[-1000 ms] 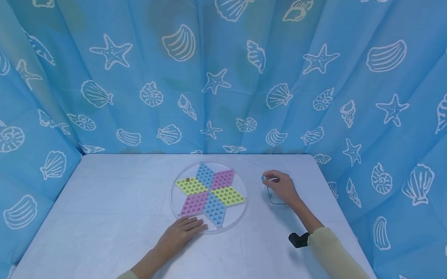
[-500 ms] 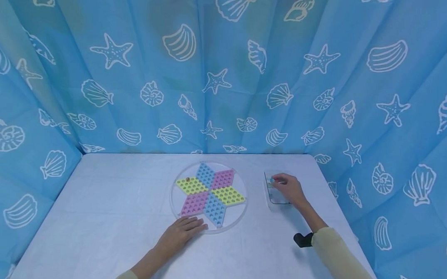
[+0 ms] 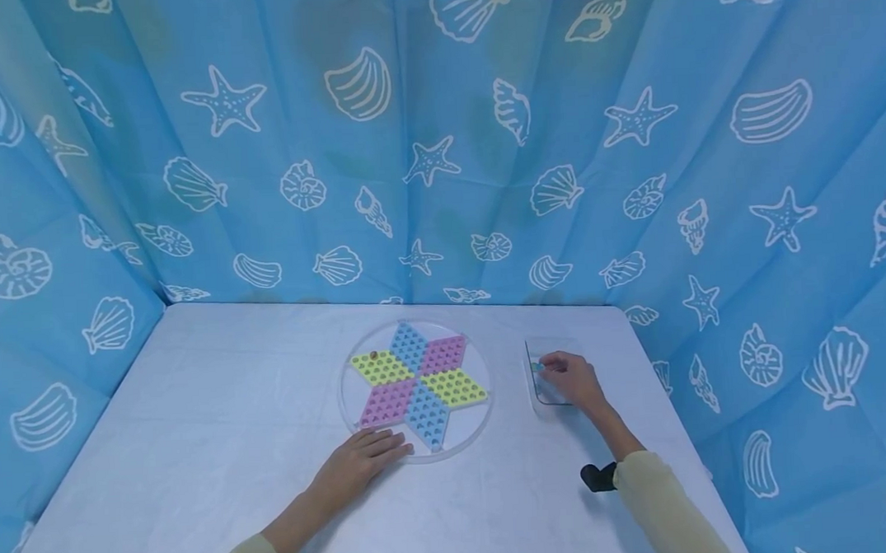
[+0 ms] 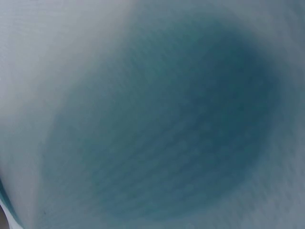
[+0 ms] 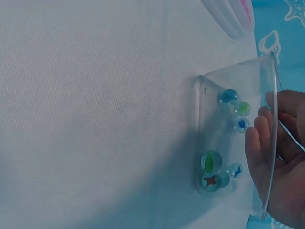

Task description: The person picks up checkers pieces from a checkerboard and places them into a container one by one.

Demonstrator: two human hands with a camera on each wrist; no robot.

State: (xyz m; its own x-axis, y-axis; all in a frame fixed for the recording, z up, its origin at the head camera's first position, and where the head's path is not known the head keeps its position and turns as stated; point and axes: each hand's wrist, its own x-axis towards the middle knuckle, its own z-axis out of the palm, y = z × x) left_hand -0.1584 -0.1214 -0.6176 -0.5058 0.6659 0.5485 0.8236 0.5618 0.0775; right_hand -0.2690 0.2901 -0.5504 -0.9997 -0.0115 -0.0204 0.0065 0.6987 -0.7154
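My left hand (image 3: pixel 356 468) rests on the near left rim of a round clear board (image 3: pixel 461 447) with a star of pink, yellow and blue pitted sections. One brown marble (image 3: pixel 375 355) sits on the yellow left point. My right hand (image 3: pixel 572 380) reaches into a clear box (image 3: pixel 535 406) right of the board, fingers curled below the rim in the right wrist view. By its fingertips in the head view shows a bit of blue; whether it is pinched is hidden. Several glass marbles, including a blue marble (image 5: pixel 229 96) and a green-striped marble (image 5: pixel 211 161), lie in the box.
A white cloth (image 3: pixel 196 403) covers the table, its back edge meeting a blue shell-print curtain (image 3: pixel 440 211). The curtain also encloses both sides. A black wrist piece (image 3: pixel 599 477) sits at the right sleeve. The left wrist view is blurred.
My right hand has moved from the box's back left corner, where it pinched a blue marble, rightward and down into the box. My left hand has stayed still on the board's rim.
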